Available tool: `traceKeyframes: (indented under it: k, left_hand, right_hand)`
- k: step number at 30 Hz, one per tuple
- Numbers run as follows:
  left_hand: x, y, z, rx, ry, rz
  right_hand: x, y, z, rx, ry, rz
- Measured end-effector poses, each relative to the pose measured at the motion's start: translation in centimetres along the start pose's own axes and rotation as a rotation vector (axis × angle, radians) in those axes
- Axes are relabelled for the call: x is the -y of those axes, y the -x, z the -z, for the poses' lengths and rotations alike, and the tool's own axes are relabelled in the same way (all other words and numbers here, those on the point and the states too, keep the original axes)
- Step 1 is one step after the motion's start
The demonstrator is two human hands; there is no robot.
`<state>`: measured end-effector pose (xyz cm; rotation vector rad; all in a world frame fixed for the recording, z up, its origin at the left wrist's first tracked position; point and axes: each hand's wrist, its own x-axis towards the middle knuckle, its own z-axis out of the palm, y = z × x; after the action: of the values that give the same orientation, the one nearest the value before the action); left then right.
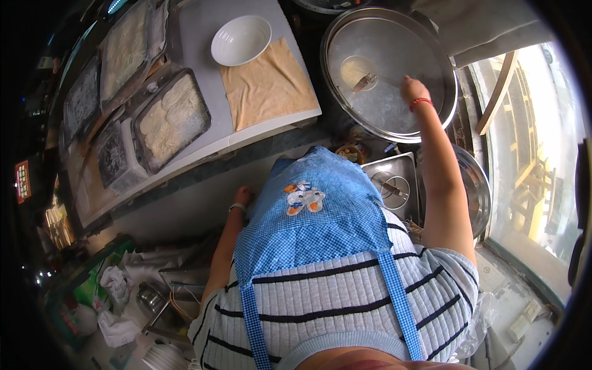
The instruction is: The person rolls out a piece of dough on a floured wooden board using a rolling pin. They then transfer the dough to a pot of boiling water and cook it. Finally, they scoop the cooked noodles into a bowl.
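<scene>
My right hand [414, 90], with a red bracelet at the wrist, reaches over a large round metal pan [393, 108]. Its fingers are curled, and I cannot make out whether anything is in them. Left of that hand, a small round disc of pale food or batter [354, 69] lies in the pan, with a small handled utensil [365, 82] at its edge. My left hand [243, 196] hangs low beside the blue checked apron [319, 236], below the worktop's front edge. Its fingers are partly hidden in shadow.
On the worktop [194, 27] are a white bowl [241, 40], a tan cloth [270, 88] and a tray of dough [171, 120]. A square metal container [411, 166] holds a ring-shaped utensil [393, 188]. The window [532, 162] is at right.
</scene>
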<state>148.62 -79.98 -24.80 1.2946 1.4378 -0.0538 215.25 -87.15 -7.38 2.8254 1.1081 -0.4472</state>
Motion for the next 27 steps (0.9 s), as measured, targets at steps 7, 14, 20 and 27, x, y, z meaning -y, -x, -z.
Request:
traceKeyframes:
  k: [7,14,20,27]
  left_hand:
    - [1.1,-0.2,-0.2,-0.078,0.173,0.091]
    - [-1.2,3.2,-0.6,-0.064,-0.187,0.075]
    - [-1.6,4.0,-0.7,-0.071,0.013,0.211]
    - [2.6,0.0,0.0,-0.074,0.109,0.140]
  right_hand:
    - [4.4,-0.5,1.8,0.179,0.248,0.104]
    - [2.2,-1.4,-3.4,0.126,0.138,0.186]
    - [-4.9,-2.5,-7.1,0.149,0.009,0.229]
    - [-4.8,3.6,-3.2,-0.100,-0.481,-0.084]
